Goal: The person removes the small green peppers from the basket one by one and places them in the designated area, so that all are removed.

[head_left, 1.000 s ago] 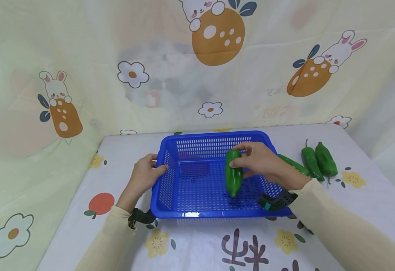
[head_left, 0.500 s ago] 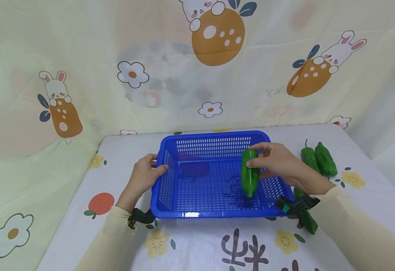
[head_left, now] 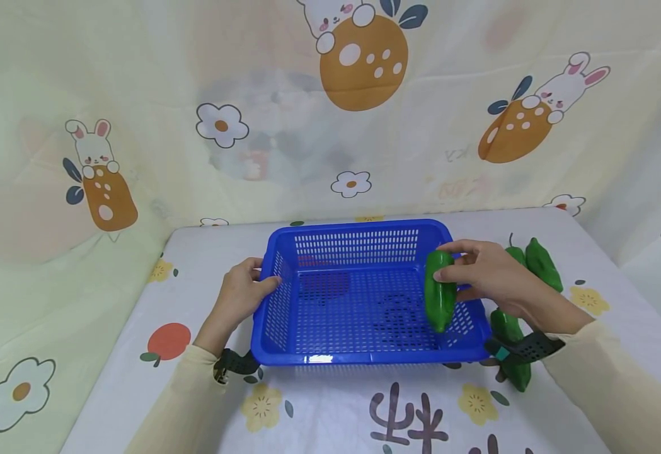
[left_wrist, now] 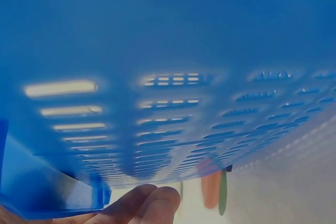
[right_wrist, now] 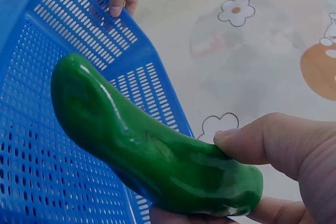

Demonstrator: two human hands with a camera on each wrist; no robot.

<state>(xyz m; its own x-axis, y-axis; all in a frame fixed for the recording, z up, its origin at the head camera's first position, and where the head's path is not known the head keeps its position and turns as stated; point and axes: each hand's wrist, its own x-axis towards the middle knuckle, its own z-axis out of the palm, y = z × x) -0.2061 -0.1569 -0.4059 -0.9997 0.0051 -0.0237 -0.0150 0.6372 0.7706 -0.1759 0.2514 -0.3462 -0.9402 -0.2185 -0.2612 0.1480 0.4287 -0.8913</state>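
Note:
A blue plastic basket (head_left: 336, 315) with slotted sides stands on the table, nothing lying in it. My left hand (head_left: 243, 289) grips its left rim, thumb over the top and fingers against the outer side. My right hand (head_left: 491, 276) pinches a glossy green pepper (head_left: 440, 293) between thumb and fingers, over the basket's right end. In the right wrist view the pepper (right_wrist: 131, 135) slants across the basket, one end between the thumb and fingers. The left wrist view shows the basket's slotted wall (left_wrist: 168, 129) from close by and some of my fingertips (left_wrist: 157, 205).
Right of the basket, a green pepper (head_left: 544, 265) lies beside another pepper (head_left: 515, 253) partly hidden by my right hand. More green pepper (head_left: 517, 375) shows under my right wrist. A patterned cloth (head_left: 353, 139) hangs behind the table.
My right hand has carried the pepper rightward, from over the basket's inside to near its right wall. Green pepper under the right wrist has come into view. The left hand keeps its place.

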